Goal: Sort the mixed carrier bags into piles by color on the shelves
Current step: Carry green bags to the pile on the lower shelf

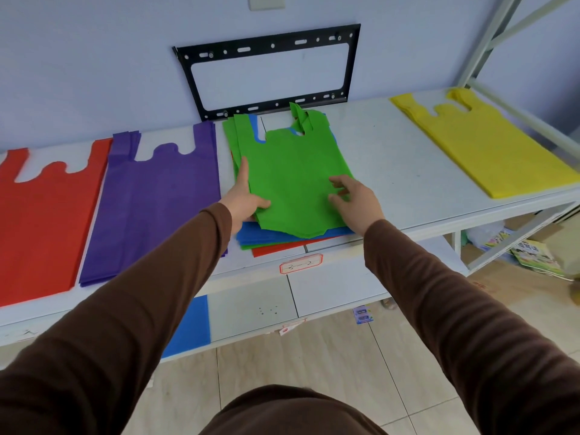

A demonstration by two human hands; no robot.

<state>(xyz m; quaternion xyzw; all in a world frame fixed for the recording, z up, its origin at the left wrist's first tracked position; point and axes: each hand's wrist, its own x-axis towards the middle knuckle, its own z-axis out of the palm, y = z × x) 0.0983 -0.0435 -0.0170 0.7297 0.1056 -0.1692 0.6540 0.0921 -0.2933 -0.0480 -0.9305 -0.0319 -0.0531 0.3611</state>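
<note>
Brown-sleeved left hand (244,199) pinching, right hand (354,199) loosely spread on top green carrier bag (292,180) of mid-shelf mixed stack (273,238); best peeled singly, lower layers undisturbed.

Both arms outstretched, left hand (243,196) pinching, right hand (356,199) with fingers loosely spread

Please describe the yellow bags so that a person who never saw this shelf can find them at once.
Look along the white upper shelf to its right end, near the metal rack post. The yellow pile lies flat there, alone, apart from the mixed stack with the green bag on top. It is the only yellow thing on the shelf.
</note>
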